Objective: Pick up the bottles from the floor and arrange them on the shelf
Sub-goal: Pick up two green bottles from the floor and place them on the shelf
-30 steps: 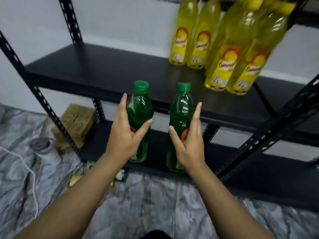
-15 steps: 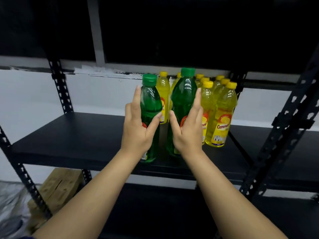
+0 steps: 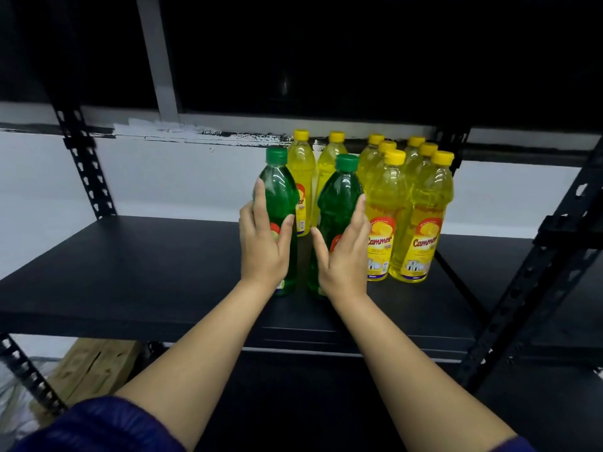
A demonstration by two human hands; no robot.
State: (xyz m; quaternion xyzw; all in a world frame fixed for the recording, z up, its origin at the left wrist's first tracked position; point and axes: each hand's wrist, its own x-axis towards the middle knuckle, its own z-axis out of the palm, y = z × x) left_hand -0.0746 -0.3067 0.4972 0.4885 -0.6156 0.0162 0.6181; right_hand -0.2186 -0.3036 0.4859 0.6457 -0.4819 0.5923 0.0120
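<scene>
Two green bottles with green caps stand upright on the black shelf (image 3: 146, 265). My left hand (image 3: 264, 246) wraps around the left green bottle (image 3: 280, 197). The right green bottle (image 3: 339, 203) is held by my right hand (image 3: 342, 256). Both bottle bases rest on or just above the shelf board; I cannot tell which. Directly behind and to the right stands a group of several yellow bottles (image 3: 421, 216) with yellow caps and red-and-yellow labels.
Black slotted uprights frame the shelf at left (image 3: 85, 164) and right (image 3: 535, 282). A wooden block (image 3: 94, 367) lies on the floor under the shelf at the lower left. A lower shelf board (image 3: 326, 402) is below. The wall behind is white.
Both hands lifted the green bottles from floor level up to the shelf and moved them further in, next to the yellow bottles. The view rose from the floor to the shelf.
</scene>
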